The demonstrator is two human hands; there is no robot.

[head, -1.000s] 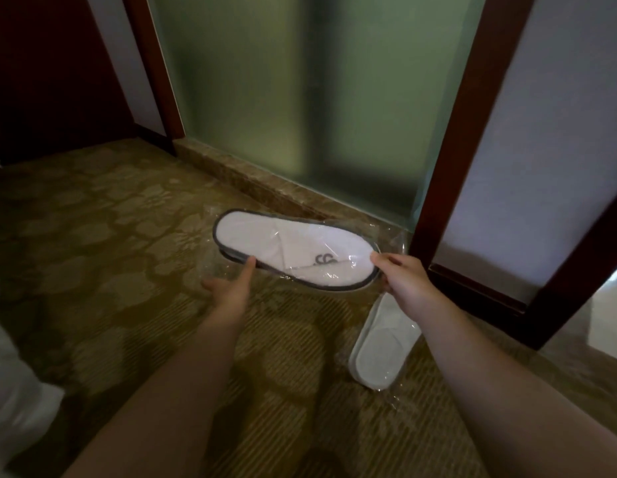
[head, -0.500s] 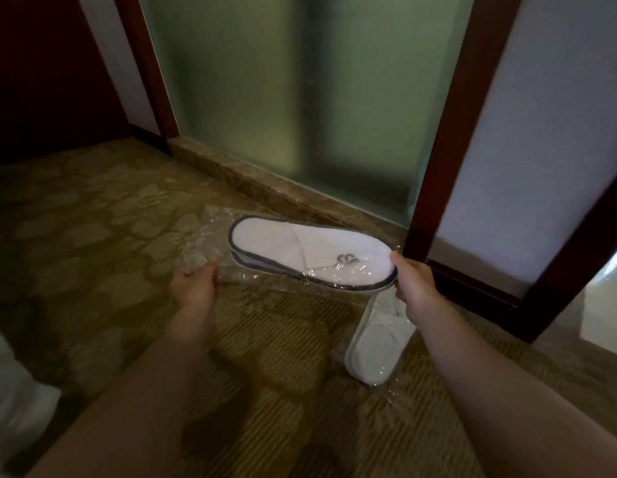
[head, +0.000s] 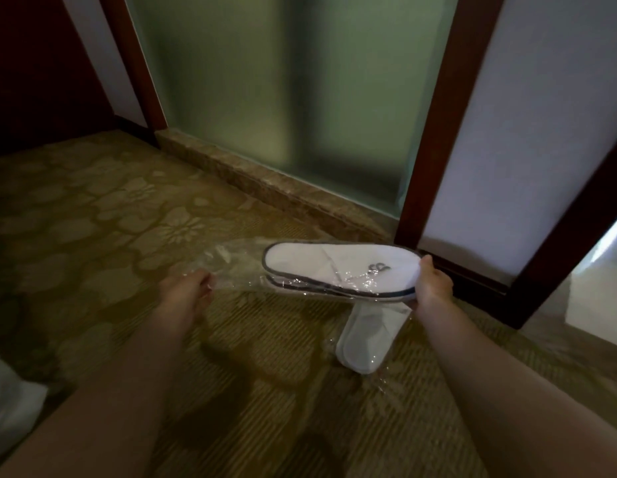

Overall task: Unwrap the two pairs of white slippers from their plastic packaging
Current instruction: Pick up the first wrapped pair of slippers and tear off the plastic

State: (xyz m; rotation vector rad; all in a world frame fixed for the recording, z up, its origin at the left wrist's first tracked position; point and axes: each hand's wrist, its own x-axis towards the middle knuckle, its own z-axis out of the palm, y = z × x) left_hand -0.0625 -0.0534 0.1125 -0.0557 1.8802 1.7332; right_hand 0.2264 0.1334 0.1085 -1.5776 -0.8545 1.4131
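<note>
First pair of white slippers [head: 338,267]: held above the patterned carpet [head: 93,236], in front of the frosted glass door [head: 282,98], lying level with its toe end toward the right. The right hand [head: 432,286] is closed on that toe end, thumb on top and fingers beneath. The left hand [head: 188,291] is pinched shut on the loose end of the clear plastic bag [head: 231,267], which stretches out past the heel end of the held pair. Film creases lie across the toe half and the logo, while the heel end looks close to the bag mouth; whether the heel is already clear of the film cannot be told. Judgement: removal of the first wrapper is under way, not complete. Second pair of white slippers [head: 367,338]: lying on the carpet directly below the held pair's toe end, nearer the person, with clear wrapping visible around its edges and no hand on it. Judgement: that pair is untouched; well under half the task appears done.
</note>
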